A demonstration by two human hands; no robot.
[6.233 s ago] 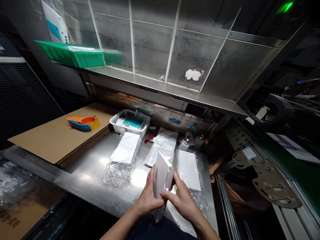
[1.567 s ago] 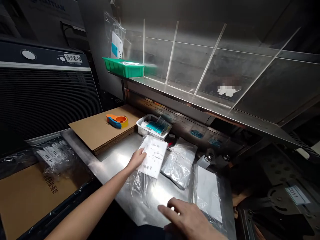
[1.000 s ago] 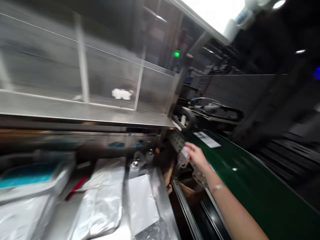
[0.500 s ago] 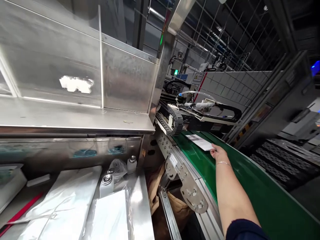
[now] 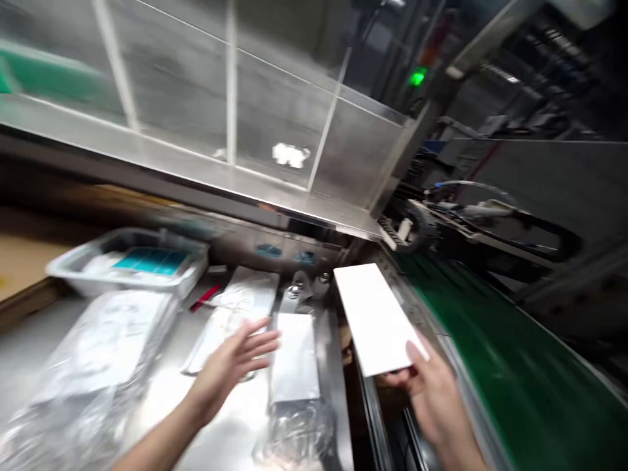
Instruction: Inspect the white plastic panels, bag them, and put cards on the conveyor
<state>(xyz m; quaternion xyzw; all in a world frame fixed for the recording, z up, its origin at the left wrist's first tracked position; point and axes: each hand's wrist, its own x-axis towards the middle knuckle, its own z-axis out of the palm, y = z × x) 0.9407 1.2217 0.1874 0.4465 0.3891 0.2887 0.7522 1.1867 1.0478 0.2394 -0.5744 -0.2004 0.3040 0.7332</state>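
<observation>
A flat white rectangular panel (image 5: 375, 317) is pinched at its lower right corner by my right hand (image 5: 432, 386), thumb on top and fingers beneath. It hangs in the air over the gap between the steel table and the conveyor. My left hand (image 5: 240, 353) is above the table with its fingers spread and nothing in it. Under and beside that hand lie a white sheet in clear plastic (image 5: 296, 356) and a white bag-like packet (image 5: 245, 294). Motion blurs both hands a little.
A green conveyor belt (image 5: 515, 366) runs along the right. On the steel table (image 5: 171, 418) are a grey bin (image 5: 191, 278) with teal pieces, plastic-wrapped packs (image 5: 108, 347), a red tool (image 5: 205, 297) and small metal-capped bottles (image 5: 294, 291). A steel shelf (image 5: 255, 196) spans the back.
My right hand has lifted the white panel off the green belt and brought it left toward the table. My left hand has come into view. The camera has turned left.
</observation>
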